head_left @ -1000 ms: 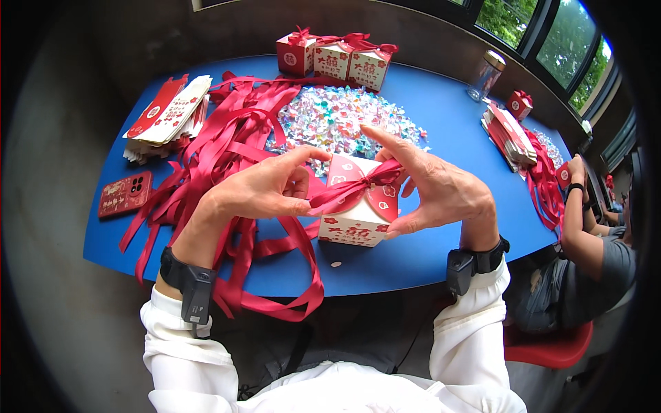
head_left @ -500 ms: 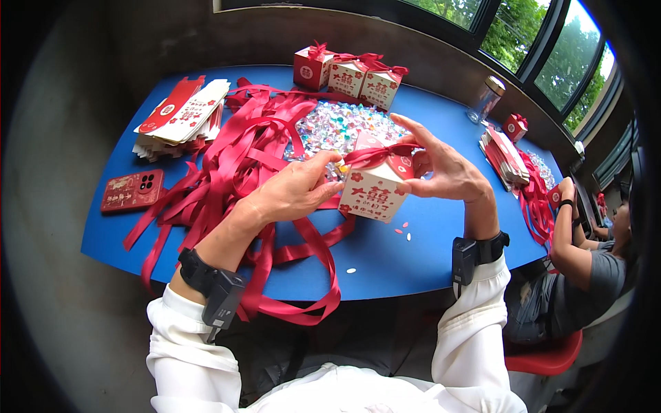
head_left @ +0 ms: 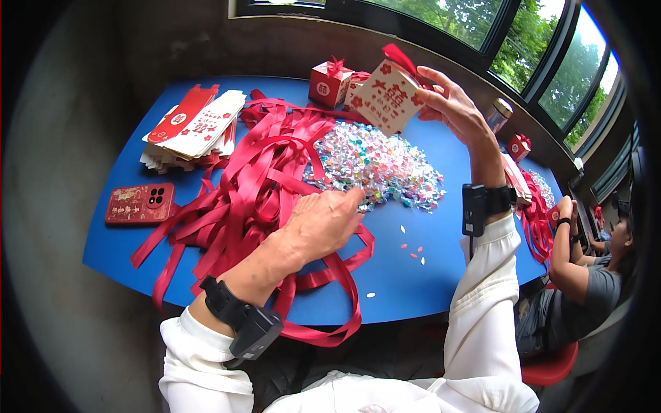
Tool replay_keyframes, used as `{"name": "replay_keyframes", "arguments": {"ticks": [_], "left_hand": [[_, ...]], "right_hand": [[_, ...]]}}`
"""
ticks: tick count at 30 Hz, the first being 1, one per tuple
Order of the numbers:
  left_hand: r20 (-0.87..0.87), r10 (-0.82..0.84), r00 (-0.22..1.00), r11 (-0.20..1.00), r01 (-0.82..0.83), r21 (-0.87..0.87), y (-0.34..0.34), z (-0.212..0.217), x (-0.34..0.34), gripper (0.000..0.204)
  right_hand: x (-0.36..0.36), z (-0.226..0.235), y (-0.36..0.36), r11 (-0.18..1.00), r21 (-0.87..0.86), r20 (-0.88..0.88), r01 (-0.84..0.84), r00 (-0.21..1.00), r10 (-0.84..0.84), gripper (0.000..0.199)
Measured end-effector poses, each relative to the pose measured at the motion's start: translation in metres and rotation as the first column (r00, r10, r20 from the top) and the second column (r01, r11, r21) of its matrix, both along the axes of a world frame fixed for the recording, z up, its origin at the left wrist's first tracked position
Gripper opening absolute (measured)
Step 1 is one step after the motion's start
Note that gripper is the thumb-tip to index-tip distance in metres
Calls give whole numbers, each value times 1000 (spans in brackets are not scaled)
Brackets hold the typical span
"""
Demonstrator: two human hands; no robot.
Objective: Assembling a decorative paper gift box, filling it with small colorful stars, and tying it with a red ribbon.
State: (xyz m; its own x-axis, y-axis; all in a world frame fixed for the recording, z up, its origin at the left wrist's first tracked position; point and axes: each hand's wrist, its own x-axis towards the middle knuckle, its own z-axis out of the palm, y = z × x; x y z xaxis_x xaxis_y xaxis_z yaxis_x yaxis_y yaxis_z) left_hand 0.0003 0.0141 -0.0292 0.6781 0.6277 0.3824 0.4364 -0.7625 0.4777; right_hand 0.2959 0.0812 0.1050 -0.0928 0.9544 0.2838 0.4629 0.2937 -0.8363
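Note:
My right hand [head_left: 451, 103] holds a white candy box [head_left: 387, 96] with red flowers and a red ribbon bow up at the table's far edge, tilted. The box partly hides a row of finished boxes behind it, where a red box [head_left: 330, 84] shows at the left. My left hand [head_left: 322, 224] is low over the table with its fingers curled, at the near edge of a heap of shiny wrapped candies [head_left: 385, 162]. What is in its fingers, if anything, is hidden. Beside it lies a tangle of red ribbons [head_left: 248, 179].
A stack of flat box blanks [head_left: 196, 127] and a red phone [head_left: 140, 204] lie at the left. A bottle [head_left: 498, 114] stands at the right. Small red and white bits [head_left: 413, 255] dot the blue table [head_left: 406, 296]. A person in grey [head_left: 585, 282] sits at the right.
My right hand has lifted the candy box from near the table's middle to the far row. My left hand has come off the box and moved slightly lower.

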Motion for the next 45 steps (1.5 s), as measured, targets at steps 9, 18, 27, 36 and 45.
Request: {"name": "replay_keyframes", "arguments": {"ticks": [9, 18, 27, 36, 45], "left_hand": [[-31, -11, 999, 999, 12, 30, 6, 2, -1, 22], [-50, 3, 999, 999, 0, 50, 14, 4, -2, 21], [-101, 1, 995, 1000, 2, 23, 16, 8, -1, 22], [-87, 6, 996, 999, -2, 37, 15, 6, 2, 23], [-72, -8, 997, 999, 10, 37, 13, 9, -2, 23]], "right_hand": [[5, -5, 128, 934, 284, 181, 216, 945, -273, 84], [-6, -14, 200, 838, 463, 284, 288, 847, -448, 82], [-17, -21, 226, 795, 550, 335, 256, 804, -491, 89], [-10, -28, 231, 795, 558, 372, 239, 784, -497, 121], [-14, -30, 216, 896, 400, 361, 193, 865, -347, 102]]}}
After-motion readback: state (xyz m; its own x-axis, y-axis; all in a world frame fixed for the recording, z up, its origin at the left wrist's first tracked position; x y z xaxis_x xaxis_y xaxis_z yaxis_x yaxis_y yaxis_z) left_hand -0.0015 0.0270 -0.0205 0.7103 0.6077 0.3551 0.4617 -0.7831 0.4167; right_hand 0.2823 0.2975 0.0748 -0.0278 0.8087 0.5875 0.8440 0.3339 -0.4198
